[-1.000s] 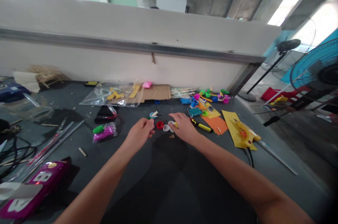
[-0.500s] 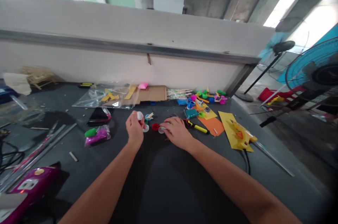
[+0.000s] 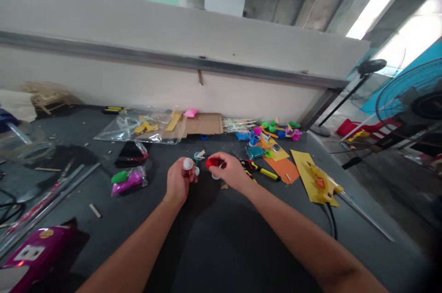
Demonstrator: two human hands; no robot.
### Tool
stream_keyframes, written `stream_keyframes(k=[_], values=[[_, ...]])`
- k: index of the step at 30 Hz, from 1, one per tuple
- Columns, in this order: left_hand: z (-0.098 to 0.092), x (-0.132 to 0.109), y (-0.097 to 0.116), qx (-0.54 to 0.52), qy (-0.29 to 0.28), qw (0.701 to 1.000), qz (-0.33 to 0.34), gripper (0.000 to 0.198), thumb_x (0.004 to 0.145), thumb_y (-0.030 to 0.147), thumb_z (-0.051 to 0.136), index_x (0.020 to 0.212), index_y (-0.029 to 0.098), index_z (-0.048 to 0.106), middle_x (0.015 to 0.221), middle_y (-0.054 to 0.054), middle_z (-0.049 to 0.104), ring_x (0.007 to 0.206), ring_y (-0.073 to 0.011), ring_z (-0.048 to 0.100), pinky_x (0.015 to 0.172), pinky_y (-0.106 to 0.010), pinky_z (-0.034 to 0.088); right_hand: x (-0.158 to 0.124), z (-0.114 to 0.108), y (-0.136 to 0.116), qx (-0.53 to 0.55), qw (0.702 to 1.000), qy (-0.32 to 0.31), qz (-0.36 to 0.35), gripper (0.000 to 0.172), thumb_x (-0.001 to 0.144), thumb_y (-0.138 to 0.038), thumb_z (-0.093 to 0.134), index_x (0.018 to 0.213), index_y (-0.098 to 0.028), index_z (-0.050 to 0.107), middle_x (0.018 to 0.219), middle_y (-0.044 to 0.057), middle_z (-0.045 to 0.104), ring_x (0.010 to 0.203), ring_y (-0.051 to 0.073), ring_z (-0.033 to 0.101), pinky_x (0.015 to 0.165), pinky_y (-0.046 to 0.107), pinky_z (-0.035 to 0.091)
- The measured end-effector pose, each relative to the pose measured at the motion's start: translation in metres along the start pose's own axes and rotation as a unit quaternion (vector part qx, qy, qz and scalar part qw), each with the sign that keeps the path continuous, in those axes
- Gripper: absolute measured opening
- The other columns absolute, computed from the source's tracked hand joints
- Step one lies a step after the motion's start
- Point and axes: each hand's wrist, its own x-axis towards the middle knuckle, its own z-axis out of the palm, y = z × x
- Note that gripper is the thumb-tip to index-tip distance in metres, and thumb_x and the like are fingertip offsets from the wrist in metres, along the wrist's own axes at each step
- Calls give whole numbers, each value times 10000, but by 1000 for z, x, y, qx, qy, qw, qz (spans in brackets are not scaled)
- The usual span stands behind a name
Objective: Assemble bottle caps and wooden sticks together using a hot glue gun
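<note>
My left hand [image 3: 178,180] is closed around a small white round piece [image 3: 188,163], which looks like a cap or tub. Between the fingertips of my right hand [image 3: 232,171] is a red bottle cap [image 3: 211,162], raised slightly off the table. A clear round lid [image 3: 215,175] lies beneath those fingers. Beside the left fingers rests another whitish disc [image 3: 197,171]. Just beyond, a blue cap [image 3: 199,155] has short wooden sticks lying over it. Yellow-and-black pliers [image 3: 262,169] lie right of my right hand.
A yellow glue gun [image 3: 321,180] sits on yellow card at the right. Colourful clay pieces [image 3: 272,129] and orange paper [image 3: 283,169] are nearby. To the left are a bag of purple clay [image 3: 128,180], a black phone-like object [image 3: 130,154], clear rods and a magenta device [image 3: 37,249].
My right hand has picked up the red cap from the table. My left hand has turned a little and still holds the white piece; the view has shifted slightly.
</note>
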Motion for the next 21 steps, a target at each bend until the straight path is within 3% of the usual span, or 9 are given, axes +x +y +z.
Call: stream_keyframes(k=[1,2,4,6,9,12,15,18,21], values=[[0,-1,0,-7,-15,1000,-20,188,753,298,449,636,163,509,488,39,440,375,-78,367,379,-220,378,-1,-4,-1,131,990,-26,50,288,742,-324,534,977,-169,594,890,63,620,751,161,517,699,313,405],[0,-1,-1,-10,-28,999,-38,184,745,300,451,653,159,525,492,37,447,378,-82,373,382,-228,387,-3,-8,-2,251,961,-59,99,315,750,-330,491,996,-156,585,873,66,617,700,147,510,639,288,408],[0,-3,-2,-8,-46,997,-57,187,740,309,461,682,152,546,502,32,463,383,-86,385,390,-239,403,-4,-14,-2,426,881,-124,164,349,757,-336,427,997,-138,584,799,61,603,611,124,472,533,242,379],[0,-4,-2,-3,-56,996,-64,194,749,317,468,708,149,556,520,25,487,389,-87,396,402,-244,415,-3,-17,0,512,823,-153,191,356,756,-326,401,996,-138,585,684,30,560,527,105,403,453,208,316],[1,-4,0,-6,-60,996,-64,191,766,314,465,759,154,568,524,27,496,390,-86,398,413,-244,422,-1,-20,3,543,798,-169,199,344,766,-317,377,1004,-166,574,555,-24,449,451,90,308,397,177,233],[2,-3,2,4,-41,997,-58,171,762,293,460,779,166,573,478,44,460,369,-83,373,393,-229,402,2,-28,4,508,820,-180,191,327,800,-340,359,964,-165,581,479,-62,345,400,76,228,363,164,182],[4,-2,0,38,-16,998,-43,168,757,281,449,684,170,553,438,51,413,340,-75,321,362,-218,373,3,-41,5,398,880,-169,194,321,830,-387,411,913,-141,599,441,-82,331,356,50,194,334,157,157],[5,-5,-5,114,-10,993,-8,220,782,305,440,629,177,533,434,53,391,325,-69,294,344,-209,350,5,-50,7,237,948,-94,192,293,827,-404,484,821,-133,597,461,-54,448,338,39,294,327,155,215],[7,-14,-9,243,-46,969,17,231,801,319,441,656,183,559,461,44,423,340,-75,354,346,-194,315,7,-54,12,93,979,-34,176,212,834,-344,488,787,-150,559,577,4,589,416,74,464,381,177,324]])
